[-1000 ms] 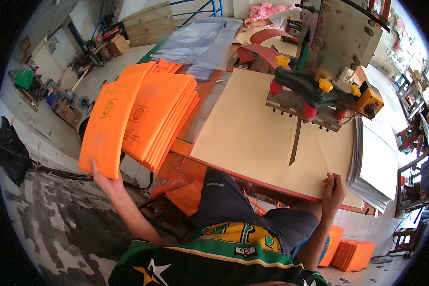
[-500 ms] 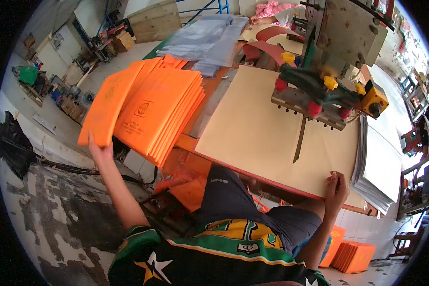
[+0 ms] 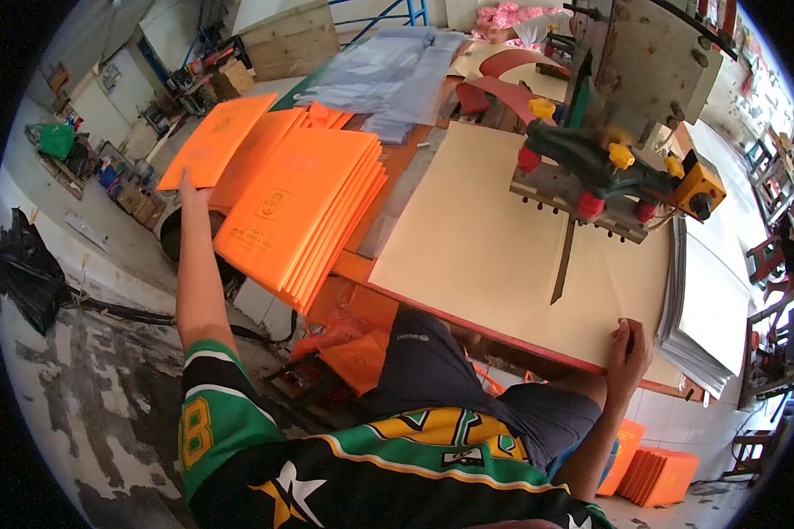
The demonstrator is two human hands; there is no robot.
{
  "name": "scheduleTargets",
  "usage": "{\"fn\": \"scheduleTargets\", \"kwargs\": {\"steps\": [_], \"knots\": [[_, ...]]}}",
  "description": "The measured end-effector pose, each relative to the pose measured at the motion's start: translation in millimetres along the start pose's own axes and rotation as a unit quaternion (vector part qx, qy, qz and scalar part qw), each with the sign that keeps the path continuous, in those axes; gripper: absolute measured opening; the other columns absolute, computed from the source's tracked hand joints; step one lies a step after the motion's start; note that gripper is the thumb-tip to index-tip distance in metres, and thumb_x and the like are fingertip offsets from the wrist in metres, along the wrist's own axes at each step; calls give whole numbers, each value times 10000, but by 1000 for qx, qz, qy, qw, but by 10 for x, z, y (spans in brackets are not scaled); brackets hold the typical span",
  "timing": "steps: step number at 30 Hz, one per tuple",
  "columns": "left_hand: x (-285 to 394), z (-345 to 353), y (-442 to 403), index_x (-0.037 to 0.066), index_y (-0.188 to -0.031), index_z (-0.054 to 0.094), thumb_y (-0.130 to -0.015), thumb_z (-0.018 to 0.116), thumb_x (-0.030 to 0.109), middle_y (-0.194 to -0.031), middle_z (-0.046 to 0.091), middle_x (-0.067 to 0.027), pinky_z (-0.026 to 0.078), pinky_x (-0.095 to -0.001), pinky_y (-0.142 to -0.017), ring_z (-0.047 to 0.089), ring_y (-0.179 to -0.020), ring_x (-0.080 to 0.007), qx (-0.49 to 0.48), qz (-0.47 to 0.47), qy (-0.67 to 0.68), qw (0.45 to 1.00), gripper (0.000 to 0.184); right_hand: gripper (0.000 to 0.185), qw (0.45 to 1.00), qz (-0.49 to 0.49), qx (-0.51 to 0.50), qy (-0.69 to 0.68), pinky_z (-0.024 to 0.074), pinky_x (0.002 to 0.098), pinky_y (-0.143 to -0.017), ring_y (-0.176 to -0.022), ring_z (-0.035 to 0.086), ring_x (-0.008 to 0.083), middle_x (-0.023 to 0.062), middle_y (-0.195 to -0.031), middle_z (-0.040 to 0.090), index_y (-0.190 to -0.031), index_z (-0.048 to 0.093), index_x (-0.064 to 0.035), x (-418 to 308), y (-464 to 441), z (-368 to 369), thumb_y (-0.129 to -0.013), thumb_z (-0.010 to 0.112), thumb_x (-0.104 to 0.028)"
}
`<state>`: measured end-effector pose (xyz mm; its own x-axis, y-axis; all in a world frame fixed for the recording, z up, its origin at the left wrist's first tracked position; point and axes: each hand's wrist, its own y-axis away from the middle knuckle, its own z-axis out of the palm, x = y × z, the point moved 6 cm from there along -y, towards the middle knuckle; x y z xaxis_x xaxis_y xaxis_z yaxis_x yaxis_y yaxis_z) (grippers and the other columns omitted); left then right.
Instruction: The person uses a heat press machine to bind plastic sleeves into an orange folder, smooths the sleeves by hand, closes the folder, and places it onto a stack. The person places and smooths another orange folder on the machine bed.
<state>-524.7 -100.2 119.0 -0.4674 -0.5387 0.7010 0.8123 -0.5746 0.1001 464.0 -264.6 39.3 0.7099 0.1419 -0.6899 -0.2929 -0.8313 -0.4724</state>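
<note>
My left hand (image 3: pixel 191 189) grips the lower edge of a flat orange printed folder (image 3: pixel 219 141), holding it tilted at the left end of the table. Beside it lies a fanned stack of similar orange folders (image 3: pixel 300 207), with a dark emblem and lettering on the top one. My right hand (image 3: pixel 628 351) rests at the front edge of the beige board (image 3: pixel 476 212), fingers curled in and nothing visible in them. Over that board stands a press head (image 3: pixel 591 176) with yellow knobs, red fittings and a thin dark strip below it.
Clear plastic sheets (image 3: pixel 370 75) lie at the back of the table. A pile of white sheets (image 3: pixel 710 300) stands at the right edge. More orange folders (image 3: pixel 657 476) are on the floor at lower right. Another person's arm (image 3: pixel 525 33) shows at the far side.
My left hand has moved up and away from me with the orange folder, lifting it toward the back left. My right hand has stayed at the board's edge. The view has shifted slightly.
</note>
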Motion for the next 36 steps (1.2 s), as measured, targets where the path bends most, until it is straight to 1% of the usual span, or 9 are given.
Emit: {"fn": "scheduleTargets", "kwargs": {"steps": [6,14,16,20,23,25,29,32,36], "knots": [[-486,-304,-158,75,-1567,480,-1104,646,197,-1587,541,-163,532,-570,-1122,590,-1390,-377,126,-83,-84,985,507,183,1000,-6,-1,18,507,388,-685,-737,635,273,163,-838,645,-1032,688,28,-6,-19,5,-1083,620,-134],[-379,-244,124,33,-1589,442,-1105,650,183,-1620,497,-195,540,-549,-1130,584,-1406,-369,90,-79,-150,981,548,178,1000,-3,-14,2,509,406,-729,-783,637,316,188,-884,655,-1035,681,38,-12,-8,15,-1072,621,-126],[-379,-240,186,23,-1582,447,-1108,649,200,-1619,500,-182,551,-534,-1121,589,-1400,-360,72,-96,-171,978,545,266,1000,-16,7,16,458,337,-667,-713,591,177,100,-772,633,-1024,695,17,-8,-3,3,-1109,634,-228],[-405,-395,-8,18,-1571,461,-1116,636,208,-1580,542,-172,565,-523,-1109,611,-1375,-352,66,-119,-169,976,524,262,999,-40,16,17,451,336,-660,-701,575,178,99,-766,626,-1028,697,14,-17,-17,9,-1108,634,-228],[-397,-441,-115,46,-1652,350,-1110,630,167,-1653,458,-198,524,-594,-1164,545,-1451,-388,34,-112,-196,974,622,250,999,-40,7,33,457,341,-663,-705,581,185,102,-772,628,-1033,700,13,-57,-15,-6,-1104,634,-218],[-384,-568,-456,11,-1642,338,-1111,634,190,-1662,449,-200,531,-552,-1164,545,-1451,-385,-8,-96,-246,964,633,177,1000,-5,-15,22,503,415,-736,-799,641,330,187,-909,670,-1043,686,33,-42,-19,6,-1066,615,-128],[-480,-244,7,-10,-1641,316,-1117,623,198,-1661,454,-194,532,-527,-1163,549,-1445,-384,17,-83,-175,981,642,169,1000,13,-13,13,502,409,-723,-792,645,314,181,-919,680,-1046,688,32,-33,-17,-3,-1064,622,-122],[-492,-439,-303,46,-1586,454,-1122,621,192,-1531,596,-170,651,-502,-971,716,-1198,-367,121,-56,-149,980,514,157,1000,12,-14,2,506,396,-713,-790,653,298,173,-925,686,-1049,692,33,12,0,1,-1061,629,-111],[-432,-279,-169,30,-1659,329,-1129,577,157,-1626,472,-209,536,-598,-1104,577,-1384,-422,35,-81,-197,976,599,141,1000,2,-7,-2,515,394,-717,-795,659,299,172,-924,686,-1052,694,31,-7,-2,1,-1056,637,-98]]}}
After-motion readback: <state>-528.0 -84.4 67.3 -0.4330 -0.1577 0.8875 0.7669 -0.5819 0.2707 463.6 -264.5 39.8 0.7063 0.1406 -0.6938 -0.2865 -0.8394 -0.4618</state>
